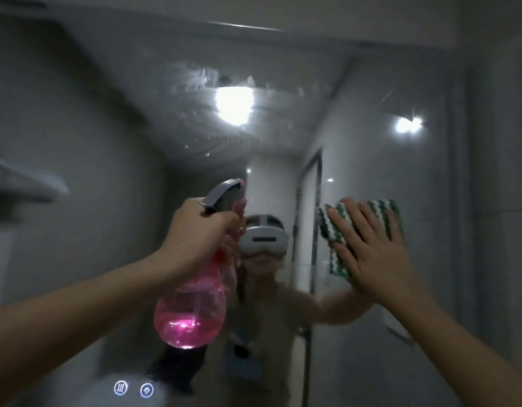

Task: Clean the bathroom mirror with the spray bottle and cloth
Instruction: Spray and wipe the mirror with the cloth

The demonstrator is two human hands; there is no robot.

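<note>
Pink and see-through, the bottle (pixel 192 304) hangs in front of the mirror (pixel 371 142), a little left of its middle. Its belly is round like a bulb, with some pink liquid shining at the bottom, and its neck is narrow. On top sits a grey spray head whose nozzle points up and toward the glass. My left hand (pixel 199 230) grips the neck just under this head, fingers curled around it; I cannot tell if a finger is on the trigger.

My right hand (pixel 371 248) is flat and open, fingers straight and spread, and it presses the cloth (pixel 336 230) against the mirror, right of the bottle and at about the same height as the spray head. The cloth has green and white zigzag stripes and looks thick and soft. It shows above and left of my fingers; the rest is hidden under my palm.

Higher on the mirror, above the bottle, wet smears and small drops catch the reflected lamp. Near the lower edge of the mirror, below the bottle, two small round icons (pixel 133 389) glow white.
</note>
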